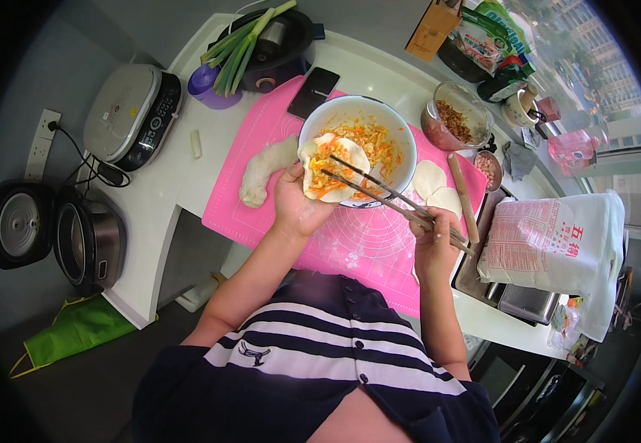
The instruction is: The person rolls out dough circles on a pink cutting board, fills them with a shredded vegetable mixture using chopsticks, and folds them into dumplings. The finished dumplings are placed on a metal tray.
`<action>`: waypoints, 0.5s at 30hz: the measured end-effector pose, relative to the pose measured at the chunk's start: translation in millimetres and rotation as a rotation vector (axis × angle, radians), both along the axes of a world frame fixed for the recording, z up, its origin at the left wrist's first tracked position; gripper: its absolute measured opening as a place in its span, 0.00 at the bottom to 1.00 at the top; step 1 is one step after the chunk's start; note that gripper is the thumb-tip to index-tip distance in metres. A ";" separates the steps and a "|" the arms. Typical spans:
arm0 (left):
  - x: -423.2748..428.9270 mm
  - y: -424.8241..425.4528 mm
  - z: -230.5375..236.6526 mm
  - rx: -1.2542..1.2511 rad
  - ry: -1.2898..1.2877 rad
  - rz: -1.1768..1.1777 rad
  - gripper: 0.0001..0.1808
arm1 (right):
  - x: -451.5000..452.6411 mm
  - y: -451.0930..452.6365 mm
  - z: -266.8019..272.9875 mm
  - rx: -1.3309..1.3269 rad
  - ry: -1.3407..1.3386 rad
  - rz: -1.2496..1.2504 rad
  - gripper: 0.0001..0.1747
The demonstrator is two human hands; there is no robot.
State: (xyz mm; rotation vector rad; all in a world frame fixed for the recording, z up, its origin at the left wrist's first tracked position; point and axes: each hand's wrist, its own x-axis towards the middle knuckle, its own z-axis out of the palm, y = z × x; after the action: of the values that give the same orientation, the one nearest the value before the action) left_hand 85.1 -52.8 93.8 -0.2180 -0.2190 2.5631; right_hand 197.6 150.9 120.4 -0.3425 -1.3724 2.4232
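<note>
A round dough wrapper lies across the palm and fingers of my left hand, over the near-left rim of a white enamel bowl. Orange and yellow shredded filling is heaped on the wrapper. My right hand grips a pair of chopsticks, whose tips touch the filling. More of the same shredded mix is inside the bowl. To the bowl's right, flat dough wrappers overlap on the pink silicone mat, beside a wooden rolling pin. A thick dough roll rests left of the bowl.
A phone lies behind the bowl. At the right stand a glass bowl of brown filling and a large flour bag. Left are an electric griddle, an open rice cooker and scallions on a dark slow cooker.
</note>
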 end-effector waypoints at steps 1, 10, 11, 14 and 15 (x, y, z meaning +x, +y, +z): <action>0.4 -0.4 0.5 -0.040 -0.005 0.005 0.26 | 0.5 2.5 2.1 -0.023 0.033 -0.022 0.12; 11.5 -4.2 10.0 -0.067 0.047 -0.033 0.26 | -2.6 -8.4 5.2 -0.162 -0.024 -0.092 0.15; 11.9 -3.7 11.6 -0.068 0.033 -0.027 0.26 | -1.9 -10.2 6.0 -0.167 -0.031 -0.101 0.15; 13.4 -5.0 12.1 -0.032 0.018 -0.025 0.26 | -0.3 -13.3 11.5 -0.173 -0.061 -0.120 0.15; 14.2 -5.2 11.6 -0.013 0.017 -0.031 0.27 | 0.4 -13.9 12.9 -0.172 -0.074 -0.122 0.16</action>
State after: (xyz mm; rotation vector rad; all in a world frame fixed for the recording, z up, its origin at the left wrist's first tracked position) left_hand 99.3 -58.0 105.3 -0.2021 -0.1917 2.5357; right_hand 198.0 137.0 133.3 -0.5474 -1.1383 2.4538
